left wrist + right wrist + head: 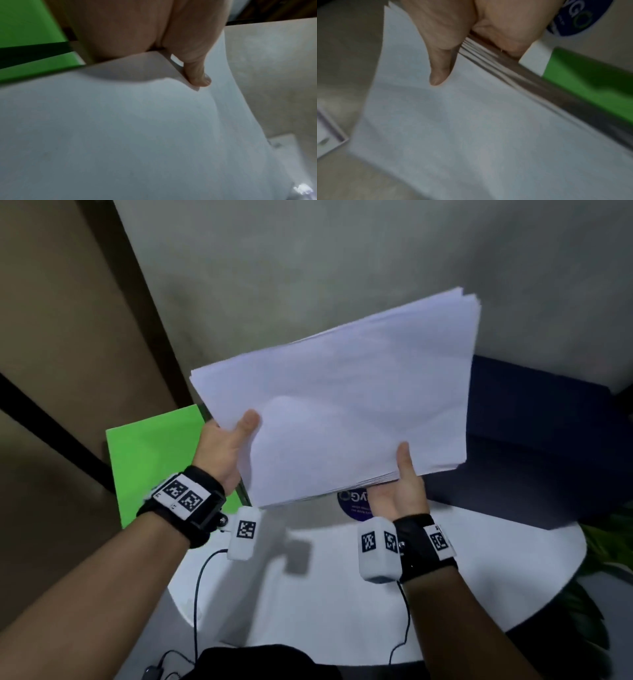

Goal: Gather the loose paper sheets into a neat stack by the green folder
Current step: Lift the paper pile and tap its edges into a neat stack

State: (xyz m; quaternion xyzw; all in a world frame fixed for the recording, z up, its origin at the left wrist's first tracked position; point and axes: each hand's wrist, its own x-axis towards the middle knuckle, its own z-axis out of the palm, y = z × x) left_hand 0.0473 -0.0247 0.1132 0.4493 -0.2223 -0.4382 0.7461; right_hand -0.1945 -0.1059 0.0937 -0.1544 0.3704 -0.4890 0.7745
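Nearest, the left hand and right hand each pinched the paper stack's near edge, thumbs on top, held above the white table. The green folder lay at nine o'clock. The sheets looked light, floppy and slippery, safest gripped at opposite edges.
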